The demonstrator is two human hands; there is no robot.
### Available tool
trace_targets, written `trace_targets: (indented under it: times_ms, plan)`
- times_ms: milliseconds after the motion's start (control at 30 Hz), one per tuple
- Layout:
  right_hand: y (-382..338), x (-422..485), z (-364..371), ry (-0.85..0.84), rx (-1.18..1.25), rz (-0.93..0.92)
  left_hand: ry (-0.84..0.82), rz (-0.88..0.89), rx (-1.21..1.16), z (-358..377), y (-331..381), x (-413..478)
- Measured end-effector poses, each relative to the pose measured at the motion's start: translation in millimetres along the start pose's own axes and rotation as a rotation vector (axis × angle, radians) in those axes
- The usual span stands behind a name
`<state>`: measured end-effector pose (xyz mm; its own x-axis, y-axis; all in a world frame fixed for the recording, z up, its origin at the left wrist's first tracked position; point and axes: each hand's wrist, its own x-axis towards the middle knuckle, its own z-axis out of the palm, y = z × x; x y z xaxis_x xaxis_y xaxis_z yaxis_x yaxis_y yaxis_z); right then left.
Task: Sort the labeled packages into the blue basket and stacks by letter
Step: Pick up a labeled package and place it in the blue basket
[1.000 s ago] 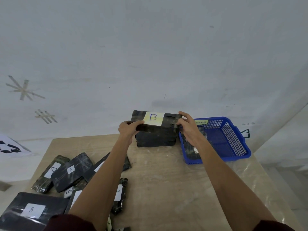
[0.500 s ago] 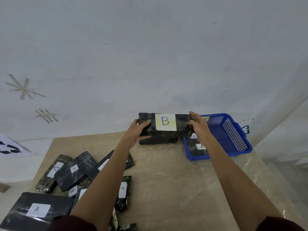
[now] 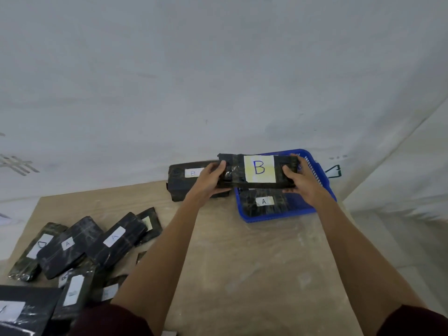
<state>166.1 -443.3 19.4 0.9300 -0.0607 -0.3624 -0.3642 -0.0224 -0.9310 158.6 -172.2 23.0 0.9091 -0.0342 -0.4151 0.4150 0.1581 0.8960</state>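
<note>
A long black package with a large yellow-white B label (image 3: 259, 169) is held in the air over the near left part of the blue basket (image 3: 320, 175). My left hand (image 3: 213, 177) grips its left end and my right hand (image 3: 299, 181) grips its right end. Inside the basket lies a black package labelled A (image 3: 264, 202). Left of the basket, a black stack with a small B label (image 3: 186, 175) stands on the table at the far edge, partly behind my left hand.
Several black packages labelled A, D and B lie scattered at the table's left: one marked D (image 3: 36, 248), two marked A (image 3: 70, 243) (image 3: 116, 237). A larger black package (image 3: 21, 311) sits at the near left corner. A white wall rises behind the wooden table (image 3: 242, 263).
Both hands lifted the B-labelled package off the black stack and carried it right, over the basket. The stack with the small B label is uncovered.
</note>
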Motion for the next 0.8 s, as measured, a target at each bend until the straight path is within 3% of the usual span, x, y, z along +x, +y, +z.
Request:
trace_targets:
  times_ms: [267,333,400,567,800]
  plan:
    - [34,34,-54,0.019,-0.09,0.039,0.306,-0.05,0.437,-1,-56,35]
    - [44,31,-49,0.019,-0.122,0.05,0.287,-0.11,0.481,-11,-69,26]
    - [72,70,-85,-0.052,-0.175,0.19,0.34,-0.194,0.481,33,-98,49]
    - [84,74,-74,-0.053,-0.292,0.144,0.328,-0.139,0.49,31,-94,48]
    - [92,86,-78,-0.111,-0.433,0.232,0.308,-0.153,0.541,37,-94,63]
